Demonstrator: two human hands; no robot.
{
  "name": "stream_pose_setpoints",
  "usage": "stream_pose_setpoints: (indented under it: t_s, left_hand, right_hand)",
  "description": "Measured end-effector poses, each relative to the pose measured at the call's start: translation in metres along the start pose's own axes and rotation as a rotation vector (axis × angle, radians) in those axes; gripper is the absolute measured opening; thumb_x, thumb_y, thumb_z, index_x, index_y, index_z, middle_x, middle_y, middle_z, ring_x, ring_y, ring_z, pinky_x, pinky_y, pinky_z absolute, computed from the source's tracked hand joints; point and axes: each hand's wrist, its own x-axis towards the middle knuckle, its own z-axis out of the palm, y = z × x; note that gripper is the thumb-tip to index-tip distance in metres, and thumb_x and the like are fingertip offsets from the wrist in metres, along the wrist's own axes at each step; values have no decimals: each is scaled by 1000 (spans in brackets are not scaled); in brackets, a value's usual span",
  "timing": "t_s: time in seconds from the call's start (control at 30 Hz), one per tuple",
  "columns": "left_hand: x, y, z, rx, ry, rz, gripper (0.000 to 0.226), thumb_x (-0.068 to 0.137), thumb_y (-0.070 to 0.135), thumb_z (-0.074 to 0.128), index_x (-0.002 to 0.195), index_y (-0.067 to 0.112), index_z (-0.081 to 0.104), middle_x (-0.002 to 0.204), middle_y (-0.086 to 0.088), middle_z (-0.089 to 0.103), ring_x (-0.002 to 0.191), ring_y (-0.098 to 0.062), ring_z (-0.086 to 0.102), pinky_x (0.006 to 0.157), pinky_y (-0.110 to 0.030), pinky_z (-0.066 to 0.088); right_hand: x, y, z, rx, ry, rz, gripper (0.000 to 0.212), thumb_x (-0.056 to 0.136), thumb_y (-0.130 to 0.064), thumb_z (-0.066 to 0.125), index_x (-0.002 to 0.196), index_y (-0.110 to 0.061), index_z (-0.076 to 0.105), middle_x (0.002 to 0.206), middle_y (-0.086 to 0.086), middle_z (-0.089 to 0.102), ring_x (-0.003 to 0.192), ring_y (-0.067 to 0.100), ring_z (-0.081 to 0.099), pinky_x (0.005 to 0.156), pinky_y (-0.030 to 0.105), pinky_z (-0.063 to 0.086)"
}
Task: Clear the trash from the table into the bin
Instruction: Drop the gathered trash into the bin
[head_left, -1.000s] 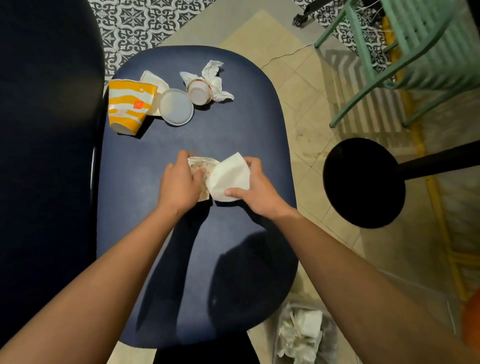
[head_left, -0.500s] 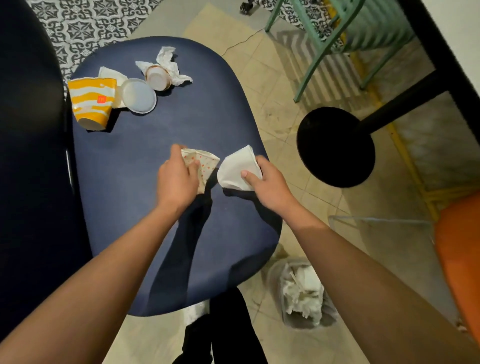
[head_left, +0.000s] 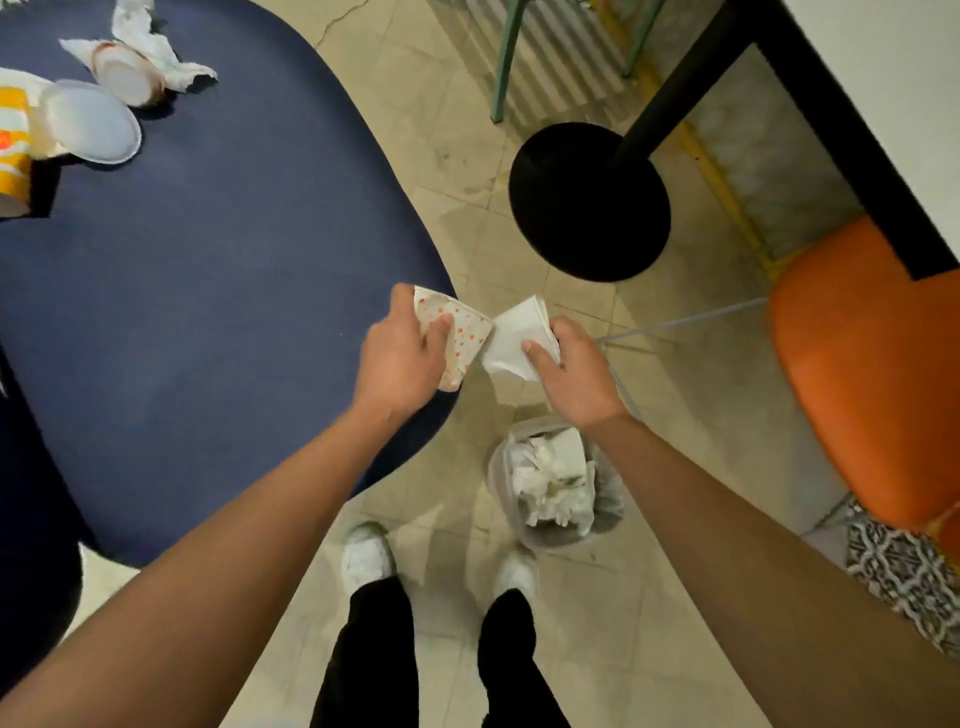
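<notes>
My left hand (head_left: 397, 358) grips a squashed paper cup with red dots (head_left: 461, 338) at the right edge of the dark blue table (head_left: 208, 270). My right hand (head_left: 574, 376) holds a white napkin (head_left: 511, 338) just off the table, over the floor. Below both hands stands a clear bin (head_left: 556, 486) on the tiles, filled with white paper. At the table's far left lie a yellow striped cup (head_left: 11, 140), a white lid (head_left: 93, 122) and a small cup on a crumpled napkin (head_left: 132, 67).
A black round table base (head_left: 589, 202) with its post stands to the right of the table. An orange seat (head_left: 872, 364) is at the right, green chair legs (head_left: 504, 57) at the top. My white shoes (head_left: 366, 558) stand beside the bin.
Both hands have carried the dotted cup and the napkin from the table's middle to its right edge, toward the bin. The view has swung right and down.
</notes>
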Motion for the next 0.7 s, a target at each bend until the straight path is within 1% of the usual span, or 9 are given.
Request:
stream_pose_setpoints:
  t_s: [0.07, 0.13, 0.2, 0.27, 0.37, 0.43, 0.5, 0.63, 0.7]
  left_hand:
    - [-12, 3, 29, -16, -37, 16, 22, 96, 29, 45, 104, 10, 40, 86, -9, 59, 79, -27, 56, 67, -39, 46]
    - [-22, 2, 58, -30, -69, 13, 19, 96, 29, 45, 101, 12, 38, 86, -11, 60, 78, -28, 56, 66, -37, 44]
    - [-31, -4, 88, -28, -88, -7, 18, 96, 28, 45, 101, 12, 39, 88, -7, 59, 81, -27, 56, 65, -35, 41]
    - [-40, -12, 119, -17, -106, -56, 19, 96, 27, 45, 106, 11, 41, 92, -7, 59, 85, -28, 57, 66, -33, 38]
    - [-50, -28, 157, 3, -156, -116, 28, 96, 25, 44, 117, 8, 41, 104, -14, 62, 95, -34, 59, 75, -37, 44]
    - [-57, -38, 183, 29, -184, -143, 31, 96, 23, 44, 121, 7, 40, 108, -15, 61, 99, -35, 58, 76, -33, 40]
    - [-61, -49, 203, 69, -214, -177, 33, 95, 21, 43, 124, 6, 39, 108, -18, 60, 99, -36, 57, 75, -32, 37]
    - [-67, -72, 249, 136, -277, -201, 32, 95, 19, 42, 123, 6, 35, 101, -23, 62, 94, -41, 58, 74, -38, 41]
    - [-69, -81, 267, 169, -295, -197, 31, 94, 15, 41, 123, 4, 35, 103, -23, 61, 95, -41, 57, 74, -39, 41]
  right_hand:
    - [-11, 34, -2, -24, -7, 50, 15, 96, -23, 49, 102, -10, 53, 96, 3, 51, 84, 17, 48, 63, 21, 31]
    - [-21, 67, -1, -36, -25, 78, 20, 96, -23, 49, 105, -6, 54, 99, 9, 56, 87, 21, 53, 69, 24, 33]
    - [-31, 97, 1, -49, -47, 108, 22, 96, -20, 48, 109, -4, 54, 103, 13, 58, 93, 26, 55, 73, 24, 33]
    - [-39, 128, 4, -78, -65, 149, 24, 95, -16, 48, 114, -2, 55, 109, 14, 57, 99, 27, 54, 76, 23, 32]
    - [-47, 163, 8, -178, -101, 166, 26, 94, -13, 46, 114, 2, 55, 110, 17, 55, 101, 29, 52, 74, 22, 29]
    - [-50, 186, 12, -218, -130, 191, 27, 94, -12, 44, 114, 4, 54, 109, 18, 54, 101, 31, 52, 74, 23, 29]
    - [-51, 205, 16, -239, -142, 222, 27, 94, -11, 43, 114, 4, 53, 110, 17, 54, 102, 30, 52, 75, 22, 29]
    - [-50, 241, 28, -275, -155, 251, 24, 94, -10, 43, 111, 4, 53, 110, 19, 54, 102, 31, 52, 72, 24, 29]
    - [-48, 253, 34, -284, -152, 262, 26, 94, -9, 45, 116, 1, 53, 114, 17, 56, 106, 31, 53, 78, 30, 37]
